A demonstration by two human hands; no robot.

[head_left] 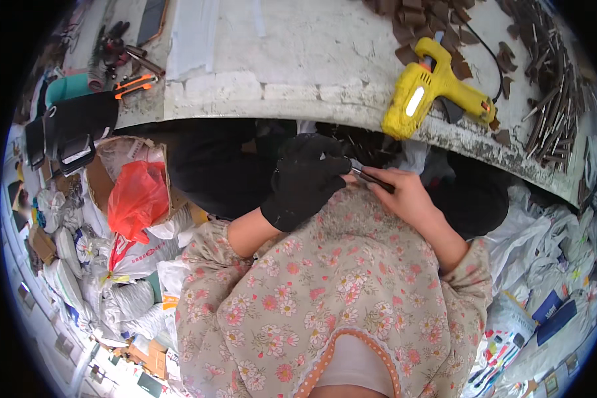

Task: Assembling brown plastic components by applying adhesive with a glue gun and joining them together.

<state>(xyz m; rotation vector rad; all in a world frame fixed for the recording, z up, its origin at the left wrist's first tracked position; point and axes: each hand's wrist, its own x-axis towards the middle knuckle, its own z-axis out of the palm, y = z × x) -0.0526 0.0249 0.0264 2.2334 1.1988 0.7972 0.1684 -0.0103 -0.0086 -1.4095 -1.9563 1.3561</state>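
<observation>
My left hand (pixel 305 179), in a black glove, is closed with its fingers bent round the shiny metal end of a slim dark rod (pixel 377 180). The bare right hand (pixel 408 198) pinches the rod's dark part between thumb and fingers. Both hands meet over my lap, just below the table's near edge, and the rod lies slantwise between them. The glove hides how far the rod's metal end reaches. A patterned floral smock (pixel 325 285) covers my lap and arms.
On the whitish table (pixel 278 53) lie a yellow glue gun (pixel 411 99) with a black cable, brown curved pieces (pixel 414 23), a heap of slim metal-and-dark rods (pixel 554 119) and an orange cutter (pixel 136 86). A box with a red bag (pixel 139 196) stands left; plastic bags (pixel 530 232) lie right.
</observation>
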